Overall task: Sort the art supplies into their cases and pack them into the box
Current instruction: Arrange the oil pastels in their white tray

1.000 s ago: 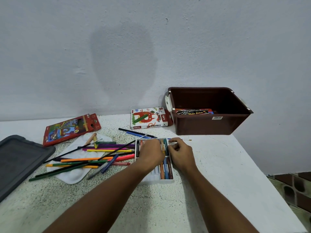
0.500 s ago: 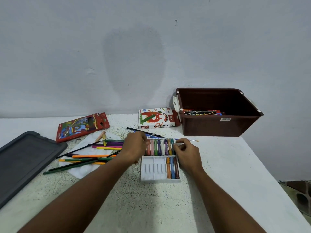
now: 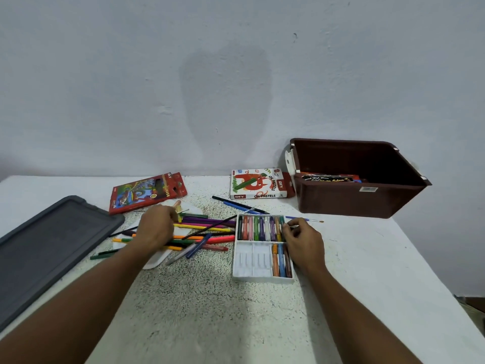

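Observation:
A white pastel tray (image 3: 252, 261) lies mid-table with a full upper row of oil pastels (image 3: 259, 228) and three in its lower right slots. My right hand (image 3: 301, 240) curls its fingers on the tray's upper right rim, beside the last pastel. My left hand (image 3: 157, 227) hovers over the pile of coloured pencils and pens (image 3: 207, 227), fingertips near a short yellow stick (image 3: 180, 218); its grip is hidden. The Oil Pastels carton (image 3: 256, 183) and the red pencil case (image 3: 147, 191) lie by the wall. The brown box (image 3: 349, 200) holds one flat packet.
A grey lid (image 3: 49, 245) lies at the left edge. A white palette (image 3: 157, 260) sits under the pencils. A thin paintbrush (image 3: 307, 219) lies behind the tray, and a black pen and a blue one (image 3: 236, 204) next to the carton. The table ends at the right.
My left hand has left the pastel tray and moved left over the pencil pile. My right hand has stayed at the tray's right side.

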The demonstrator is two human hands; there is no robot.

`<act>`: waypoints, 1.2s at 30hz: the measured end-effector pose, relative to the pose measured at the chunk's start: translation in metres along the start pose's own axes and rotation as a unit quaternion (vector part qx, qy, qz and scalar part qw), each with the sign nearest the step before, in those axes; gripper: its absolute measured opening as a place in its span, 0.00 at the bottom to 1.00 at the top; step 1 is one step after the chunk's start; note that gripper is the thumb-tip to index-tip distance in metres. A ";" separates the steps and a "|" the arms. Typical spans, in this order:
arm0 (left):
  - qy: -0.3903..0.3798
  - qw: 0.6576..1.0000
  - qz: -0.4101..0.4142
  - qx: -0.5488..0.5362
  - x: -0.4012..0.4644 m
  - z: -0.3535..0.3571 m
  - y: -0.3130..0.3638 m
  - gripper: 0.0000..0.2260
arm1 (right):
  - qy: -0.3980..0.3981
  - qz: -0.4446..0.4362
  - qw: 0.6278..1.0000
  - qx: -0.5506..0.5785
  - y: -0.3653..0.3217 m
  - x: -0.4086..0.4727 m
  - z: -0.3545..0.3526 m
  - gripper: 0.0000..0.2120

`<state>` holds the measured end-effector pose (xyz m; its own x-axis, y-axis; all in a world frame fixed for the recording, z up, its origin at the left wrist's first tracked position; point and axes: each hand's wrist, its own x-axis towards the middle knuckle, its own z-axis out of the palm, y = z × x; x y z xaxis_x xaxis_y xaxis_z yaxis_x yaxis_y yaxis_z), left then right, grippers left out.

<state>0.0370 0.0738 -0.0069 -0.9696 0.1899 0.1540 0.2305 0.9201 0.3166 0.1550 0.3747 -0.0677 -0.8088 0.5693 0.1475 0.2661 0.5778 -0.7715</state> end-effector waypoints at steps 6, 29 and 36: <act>-0.097 0.988 0.089 -0.081 -0.010 -0.008 -0.006 0.07 | 0.002 0.000 1.000 -0.007 -0.001 -0.001 0.000 0.08; -0.090 0.961 0.125 -0.230 -0.042 0.008 0.050 0.14 | 0.005 0.005 1.000 0.004 -0.002 -0.008 -0.004 0.09; -0.127 0.928 0.109 -0.334 -0.054 0.008 0.097 0.16 | -0.001 0.003 1.000 0.029 -0.004 -0.009 -0.009 0.08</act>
<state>0.1112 0.1558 0.0076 -0.8629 0.4984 0.0834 0.3398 0.4502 0.8257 0.1659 0.3726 -0.0607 -0.8083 0.5716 0.1415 0.2398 0.5390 -0.8075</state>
